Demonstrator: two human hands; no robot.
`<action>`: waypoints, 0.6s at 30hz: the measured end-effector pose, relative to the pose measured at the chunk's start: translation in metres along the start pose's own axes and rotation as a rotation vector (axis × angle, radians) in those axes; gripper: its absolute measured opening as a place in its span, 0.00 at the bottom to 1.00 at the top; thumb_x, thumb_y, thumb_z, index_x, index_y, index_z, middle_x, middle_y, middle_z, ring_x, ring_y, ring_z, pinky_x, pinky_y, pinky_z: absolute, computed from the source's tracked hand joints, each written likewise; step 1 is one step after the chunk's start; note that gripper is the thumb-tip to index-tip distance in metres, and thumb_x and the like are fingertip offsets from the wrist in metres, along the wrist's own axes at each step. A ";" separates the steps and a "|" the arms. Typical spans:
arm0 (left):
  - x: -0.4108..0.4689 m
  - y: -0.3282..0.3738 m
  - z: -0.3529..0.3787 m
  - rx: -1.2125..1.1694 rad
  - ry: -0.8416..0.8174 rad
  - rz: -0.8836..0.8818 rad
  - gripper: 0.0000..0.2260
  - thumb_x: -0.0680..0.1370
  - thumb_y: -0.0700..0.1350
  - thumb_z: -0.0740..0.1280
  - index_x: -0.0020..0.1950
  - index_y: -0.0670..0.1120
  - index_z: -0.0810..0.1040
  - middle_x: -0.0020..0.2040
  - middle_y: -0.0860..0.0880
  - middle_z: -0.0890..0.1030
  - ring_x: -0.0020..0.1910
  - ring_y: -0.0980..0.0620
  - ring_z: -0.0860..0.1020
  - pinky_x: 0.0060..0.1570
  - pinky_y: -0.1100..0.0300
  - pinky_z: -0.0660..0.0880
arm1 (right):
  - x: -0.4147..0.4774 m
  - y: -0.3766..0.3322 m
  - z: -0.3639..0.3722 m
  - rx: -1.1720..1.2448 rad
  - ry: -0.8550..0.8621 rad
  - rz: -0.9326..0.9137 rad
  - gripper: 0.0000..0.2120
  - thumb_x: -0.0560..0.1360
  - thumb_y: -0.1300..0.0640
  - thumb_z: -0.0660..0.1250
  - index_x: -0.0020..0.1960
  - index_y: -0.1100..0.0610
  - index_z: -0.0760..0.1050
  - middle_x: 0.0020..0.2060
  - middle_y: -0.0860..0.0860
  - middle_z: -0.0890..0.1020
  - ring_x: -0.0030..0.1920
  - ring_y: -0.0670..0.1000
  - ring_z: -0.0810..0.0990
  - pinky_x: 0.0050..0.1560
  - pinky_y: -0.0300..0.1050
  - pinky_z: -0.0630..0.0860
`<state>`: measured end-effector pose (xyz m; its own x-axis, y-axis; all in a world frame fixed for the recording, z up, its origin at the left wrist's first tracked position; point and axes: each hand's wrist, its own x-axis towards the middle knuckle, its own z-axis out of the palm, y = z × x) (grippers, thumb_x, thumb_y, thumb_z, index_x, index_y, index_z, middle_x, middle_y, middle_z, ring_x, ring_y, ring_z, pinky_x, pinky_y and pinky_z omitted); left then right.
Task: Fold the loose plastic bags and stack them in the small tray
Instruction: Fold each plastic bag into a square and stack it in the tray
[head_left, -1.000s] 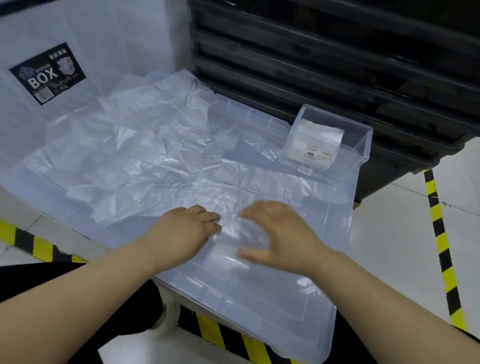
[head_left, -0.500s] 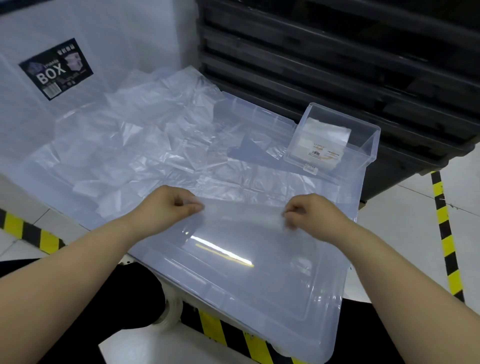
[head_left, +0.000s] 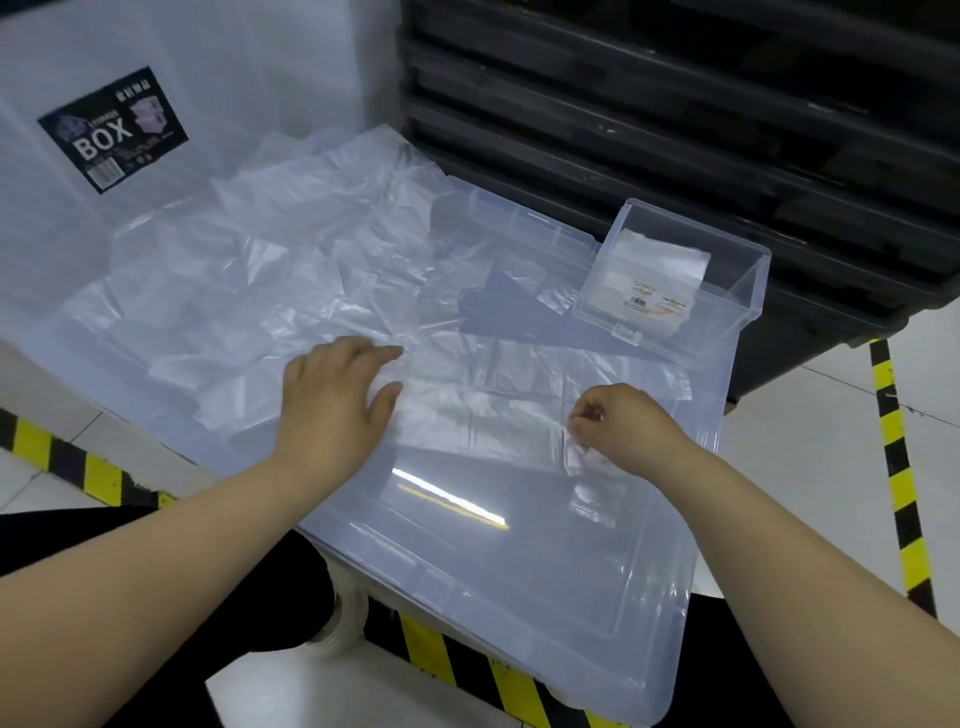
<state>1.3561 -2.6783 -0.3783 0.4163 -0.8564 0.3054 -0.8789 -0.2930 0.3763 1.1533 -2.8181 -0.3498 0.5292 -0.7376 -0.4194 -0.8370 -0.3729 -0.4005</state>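
Item: plastic bag (head_left: 483, 410), clear, single, spread flat on the translucent lid (head_left: 467, 561) between the two hands, near edge towards the person. Not yet folded.

Change: half a second ago both hands pinched this bag by its ends and held it stretched. Now the left end is let go and the sheet lies down on the lid. Judged meaning: spreading is finished and the first fold is about to start, probably from the right end.

Left hand (head_left: 337, 400): released, palm down, fingers straight and slightly apart, pressing the bag's left part flat. Holds nothing.

Right hand (head_left: 623, 426): fingers curled, thumb and fingertips pinching the bag's right edge, which is lifted a little off the lid.

Small tray (head_left: 750, 283): clear, on the lid's far right corner, well apart from both hands. Contains folded bags (head_left: 660, 260), a short stack.

Loose bags (head_left: 260, 270): crumpled heap, left and behind the left hand, many left to do.

Surroundings: storage box (head_left: 111, 130) with label, far left; black crates (head_left: 675, 130), behind; striped floor tape (head_left: 898, 467).
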 end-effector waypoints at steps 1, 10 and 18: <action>-0.003 0.002 0.004 0.022 0.023 0.140 0.15 0.74 0.47 0.58 0.55 0.43 0.78 0.48 0.40 0.81 0.50 0.41 0.77 0.52 0.51 0.65 | 0.001 0.000 0.000 -0.005 0.001 0.003 0.06 0.75 0.61 0.60 0.41 0.57 0.73 0.40 0.50 0.76 0.35 0.48 0.71 0.33 0.36 0.66; -0.015 0.021 0.026 0.166 -0.522 0.272 0.47 0.68 0.67 0.21 0.75 0.45 0.54 0.74 0.48 0.52 0.71 0.55 0.45 0.66 0.65 0.31 | 0.002 -0.005 0.004 -0.036 0.010 0.041 0.05 0.76 0.58 0.60 0.43 0.55 0.72 0.41 0.48 0.76 0.41 0.50 0.72 0.40 0.41 0.67; -0.009 0.027 0.026 0.175 -0.599 0.171 0.53 0.53 0.70 0.17 0.75 0.51 0.38 0.72 0.56 0.34 0.73 0.58 0.35 0.59 0.65 0.25 | -0.010 0.007 -0.021 -0.395 0.153 0.252 0.16 0.77 0.60 0.58 0.64 0.56 0.67 0.58 0.54 0.75 0.57 0.55 0.73 0.50 0.43 0.68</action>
<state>1.3224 -2.6900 -0.3933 0.1093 -0.9712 -0.2116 -0.9673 -0.1530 0.2024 1.1395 -2.8253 -0.3308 0.3021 -0.8955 -0.3268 -0.9407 -0.3355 0.0498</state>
